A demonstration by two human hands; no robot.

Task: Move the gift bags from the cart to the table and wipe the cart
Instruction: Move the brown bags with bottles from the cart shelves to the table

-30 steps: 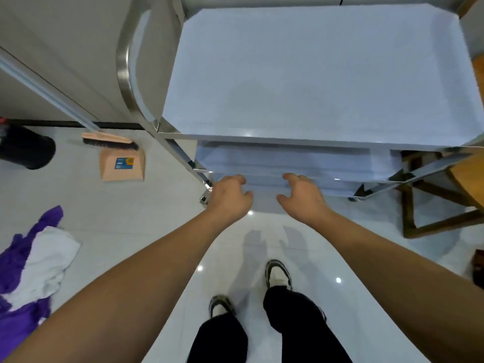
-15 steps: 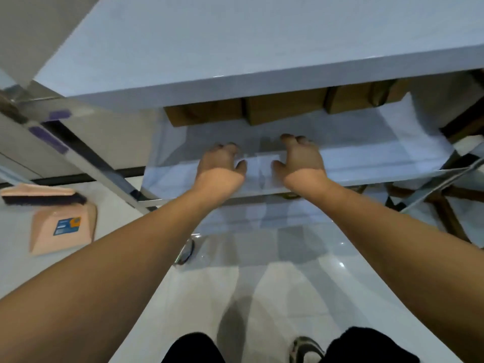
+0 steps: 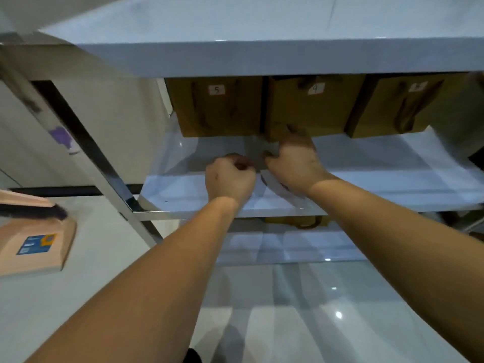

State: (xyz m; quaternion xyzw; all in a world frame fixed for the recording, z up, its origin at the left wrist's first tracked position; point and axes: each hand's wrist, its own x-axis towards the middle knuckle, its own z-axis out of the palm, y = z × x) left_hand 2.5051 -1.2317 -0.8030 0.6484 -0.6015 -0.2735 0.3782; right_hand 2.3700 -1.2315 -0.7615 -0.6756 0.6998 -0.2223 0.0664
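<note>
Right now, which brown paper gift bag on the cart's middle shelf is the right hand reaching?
The middle brown paper gift bag, tagged 4: the right hand reaches its bottom edge; the bags either side stand clear.

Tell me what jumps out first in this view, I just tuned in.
Three brown gift bags stand in a row at the back of the cart's middle shelf. Both hands reach in: the right hand nears the middle bag, the left hand is curled beside it.

Cart [image 3: 94,158]: three brown gift bags [image 3: 217,108] are lined up on the middle shelf.
Left hand [image 3: 229,178]: curled, held over the shelf.
Right hand [image 3: 294,159]: stretched toward the middle bag [image 3: 311,106], fingertips at its base.
</note>
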